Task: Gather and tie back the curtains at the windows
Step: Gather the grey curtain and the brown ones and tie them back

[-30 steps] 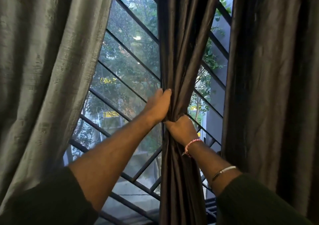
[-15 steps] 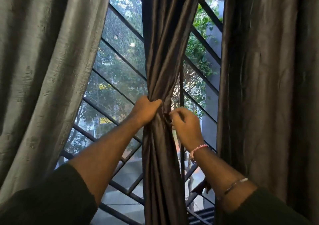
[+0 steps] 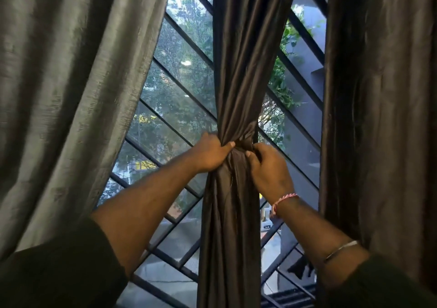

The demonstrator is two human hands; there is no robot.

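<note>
Head view, looking at the window: the middle curtain (image 3: pixel 238 76), dark and glossy, hangs bunched into a narrow column in front of the slanted window bars (image 3: pixel 179 87). At its pinched waist the left hand (image 3: pixel 210 154) is curled round the gathered cloth from the left, thumb pressed across the front. The right hand (image 3: pixel 269 168) meets it from the right, fingers bent and pinching a fold at the same spot, where the fabric looks wrapped into a knot (image 3: pixel 244 141). A pale grey curtain (image 3: pixel 71 90) drapes loose at the left, and another dark curtain (image 3: pixel 383 118) hangs at the right. The right wrist wears a pink thread band (image 3: pixel 283 200), with a metal bangle (image 3: pixel 341 248) further up the forearm.
</note>
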